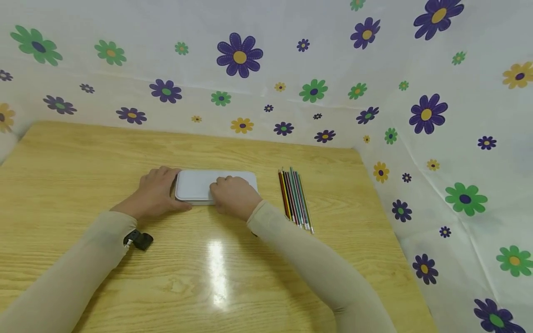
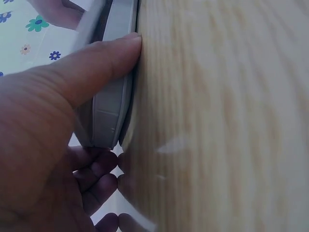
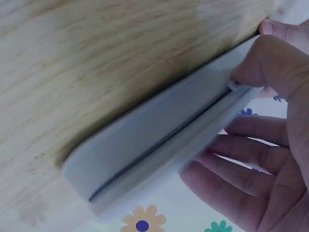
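The left hand [image 2: 46,125] fills the left side, its thumb [image 2: 104,58] stretched across the side wall of a pale grey case [image 2: 107,116]. The thumb's tip lies by the case's edge next to the wooden table [image 2: 222,116], while the bent fingers [image 2: 99,193] gather at the case's near end. The table spreads over the right side, with streaky grain and glossy highlights, and mirrors the fingertips just beside them. At upper left, part of the right hand [image 2: 55,12] shows blurred beyond the case, in front of a white sheet [image 2: 12,46] printed with green, purple and pinkish flowers.
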`<state>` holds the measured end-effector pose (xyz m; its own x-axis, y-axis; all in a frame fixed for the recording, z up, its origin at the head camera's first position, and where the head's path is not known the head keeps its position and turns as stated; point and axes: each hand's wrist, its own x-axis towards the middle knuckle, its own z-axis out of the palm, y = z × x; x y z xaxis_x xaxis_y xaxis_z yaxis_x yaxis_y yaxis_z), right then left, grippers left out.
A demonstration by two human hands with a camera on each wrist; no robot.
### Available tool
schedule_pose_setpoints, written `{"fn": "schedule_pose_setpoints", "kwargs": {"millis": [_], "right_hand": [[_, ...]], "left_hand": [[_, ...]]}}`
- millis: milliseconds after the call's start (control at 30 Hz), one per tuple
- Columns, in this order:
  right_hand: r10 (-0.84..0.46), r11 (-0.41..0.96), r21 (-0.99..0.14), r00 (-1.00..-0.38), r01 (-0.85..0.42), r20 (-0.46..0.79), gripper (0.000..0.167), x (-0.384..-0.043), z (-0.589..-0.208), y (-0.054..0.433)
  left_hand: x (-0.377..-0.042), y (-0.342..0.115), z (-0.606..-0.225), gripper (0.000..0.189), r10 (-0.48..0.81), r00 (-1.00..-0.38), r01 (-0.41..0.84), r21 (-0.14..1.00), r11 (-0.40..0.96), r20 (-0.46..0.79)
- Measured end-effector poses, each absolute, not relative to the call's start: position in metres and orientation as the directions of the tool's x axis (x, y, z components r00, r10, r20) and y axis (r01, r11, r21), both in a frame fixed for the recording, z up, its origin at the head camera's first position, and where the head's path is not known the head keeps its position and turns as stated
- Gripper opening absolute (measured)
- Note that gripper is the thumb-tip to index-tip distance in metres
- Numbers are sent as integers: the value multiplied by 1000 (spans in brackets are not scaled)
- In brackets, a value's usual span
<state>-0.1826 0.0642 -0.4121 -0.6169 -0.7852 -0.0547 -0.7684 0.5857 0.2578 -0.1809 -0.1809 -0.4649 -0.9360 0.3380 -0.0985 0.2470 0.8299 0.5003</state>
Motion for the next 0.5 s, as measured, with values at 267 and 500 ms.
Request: {"fn": "schedule_pose_setpoints", "kwargs": {"millis": [267,500], "right_hand": [[-802,571,235,-596,-786,-44,10,-191,-406,71],[-809,578,144,-587,-803,-23,7,-198,-397,82]], "left_hand": [[-181,-183,-465,110,338,-936,241,522,818,-97],[-183,-183,-467,107,340,-937,243,538,807,-86]]}}
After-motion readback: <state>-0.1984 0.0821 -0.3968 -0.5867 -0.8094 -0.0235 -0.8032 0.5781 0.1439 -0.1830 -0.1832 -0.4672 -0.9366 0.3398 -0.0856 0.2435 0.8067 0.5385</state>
